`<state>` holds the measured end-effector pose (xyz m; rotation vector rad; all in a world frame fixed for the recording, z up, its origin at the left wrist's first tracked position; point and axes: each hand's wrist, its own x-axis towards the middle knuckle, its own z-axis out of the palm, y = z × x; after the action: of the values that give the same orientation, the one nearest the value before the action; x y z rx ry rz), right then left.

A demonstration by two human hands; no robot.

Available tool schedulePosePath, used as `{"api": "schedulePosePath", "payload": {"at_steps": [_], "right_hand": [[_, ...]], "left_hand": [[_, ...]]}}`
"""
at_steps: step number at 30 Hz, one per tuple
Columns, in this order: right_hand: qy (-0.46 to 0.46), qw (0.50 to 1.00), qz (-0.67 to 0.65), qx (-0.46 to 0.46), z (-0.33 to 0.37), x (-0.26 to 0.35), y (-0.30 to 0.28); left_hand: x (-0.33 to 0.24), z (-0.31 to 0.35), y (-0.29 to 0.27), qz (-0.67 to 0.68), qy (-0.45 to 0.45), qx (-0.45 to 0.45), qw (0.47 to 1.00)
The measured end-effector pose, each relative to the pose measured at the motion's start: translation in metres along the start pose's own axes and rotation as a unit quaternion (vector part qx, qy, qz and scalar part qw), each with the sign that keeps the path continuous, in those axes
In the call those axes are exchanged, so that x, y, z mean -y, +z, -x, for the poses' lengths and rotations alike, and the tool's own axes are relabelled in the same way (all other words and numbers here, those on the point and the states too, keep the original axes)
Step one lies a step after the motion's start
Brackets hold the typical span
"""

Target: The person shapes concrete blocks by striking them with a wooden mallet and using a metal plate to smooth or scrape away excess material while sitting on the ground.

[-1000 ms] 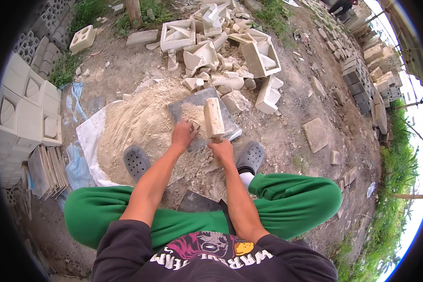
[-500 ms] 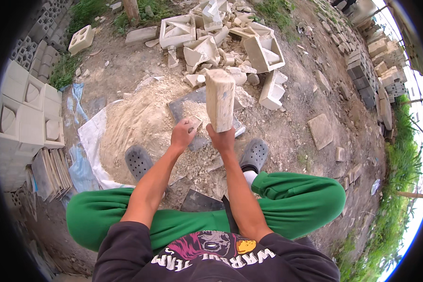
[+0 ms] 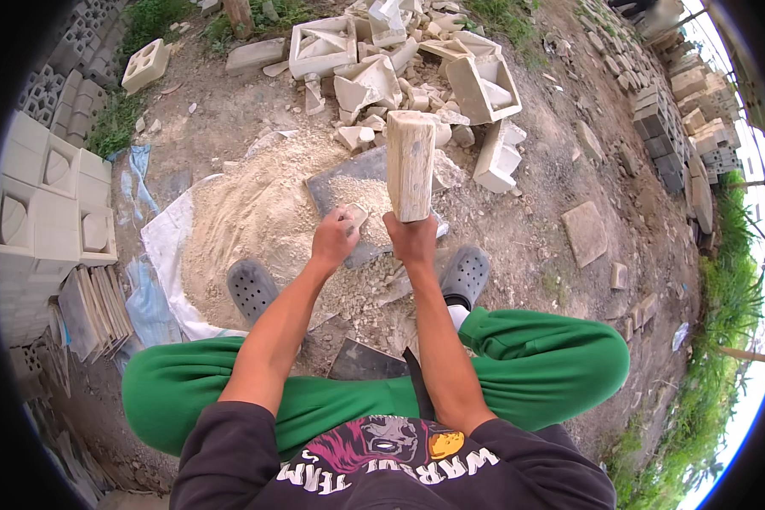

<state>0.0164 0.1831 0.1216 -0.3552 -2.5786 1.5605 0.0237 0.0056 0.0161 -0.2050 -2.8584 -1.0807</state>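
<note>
My right hand [image 3: 412,240] is closed around the lower end of a thick, squared wooden block [image 3: 411,166], held up over the rubble; any handle is hidden by the fist. In my left hand [image 3: 335,240] a small pale chunk of block [image 3: 359,214] is pinched above a dark flat slab [image 3: 323,194]. Pale crumbs [image 3: 361,189] lie on that slab, just beyond my fingers. Beside it, to the left, a heap of pale crushed powder [image 3: 246,204] spreads over a white sheet [image 3: 168,242].
Broken pale blocks [image 3: 370,85] are piled ahead. Stacked pale blocks [image 3: 55,191] and thin boards [image 3: 93,314] stand at the left, grey blocks [image 3: 659,132] at the right. My feet in grey clogs [image 3: 465,276] flank the work spot. A dark plate [image 3: 365,361] lies near me.
My right hand and the wooden block have moved a little to the right and farther from me. My left hand stays almost in place, still with the pale chunk.
</note>
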Motion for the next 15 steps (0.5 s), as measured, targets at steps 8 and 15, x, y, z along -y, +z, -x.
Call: {"api": "schedulePosePath", "payload": {"at_steps": [8,15], "right_hand": [[0.159,0.973,0.12,0.113,0.033,-0.072,0.025],[0.042,0.998,0.012,0.045,0.01,-0.002,0.008]], "left_hand": [[-0.005,-0.009,-0.002,-0.018,0.018,0.003,1.0],[0.0,-0.004,-0.004,0.008,0.04,-0.001,0.999]]}}
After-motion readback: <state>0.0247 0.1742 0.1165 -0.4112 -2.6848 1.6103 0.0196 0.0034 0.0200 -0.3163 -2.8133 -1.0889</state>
